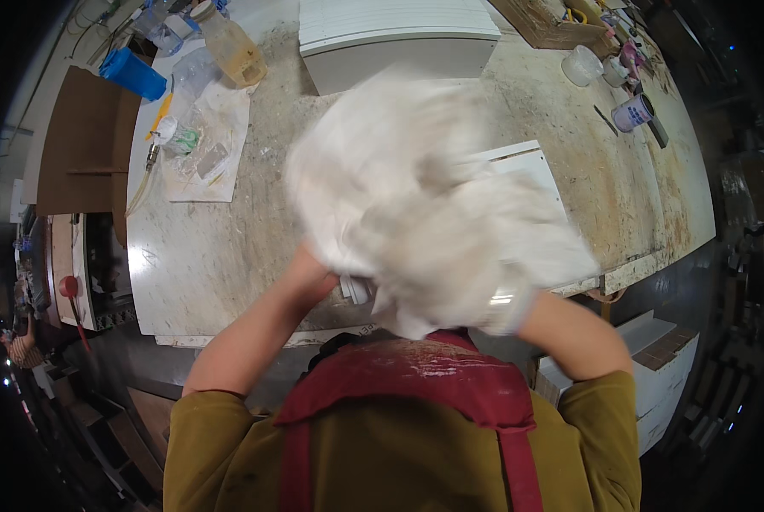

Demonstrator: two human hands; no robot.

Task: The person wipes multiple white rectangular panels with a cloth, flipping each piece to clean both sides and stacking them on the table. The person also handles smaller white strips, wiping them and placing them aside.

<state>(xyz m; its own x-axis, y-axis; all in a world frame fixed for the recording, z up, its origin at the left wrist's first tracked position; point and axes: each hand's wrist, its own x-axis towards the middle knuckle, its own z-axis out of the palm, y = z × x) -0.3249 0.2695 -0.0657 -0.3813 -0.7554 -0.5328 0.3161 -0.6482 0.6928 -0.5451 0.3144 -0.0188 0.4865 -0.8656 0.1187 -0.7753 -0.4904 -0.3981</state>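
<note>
A large bundle of white cloth (369,147), smeared by motion, spreads over the middle of the worktable before me. My left hand (321,272) reaches to its near left edge; the wrist shows bare, and the fingers are hidden in or behind the white material. What looks like a white glove covers my right hand (433,256), which lies across the near side of the cloth with a pale band at its wrist. Blur hides how its fingers are set. Beyond the right hand lies a white panel (529,160), partly covered. Pale strips (355,290) poke out below the cloth.
White boards (398,54) are stacked at the table's far side. To the left stand a blue cup (132,73), a jar of yellowish liquid (235,51) and a small pot (177,136) on a stained sheet. A can (633,113), a tub (582,66) and a cardboard box (548,29) sit right.
</note>
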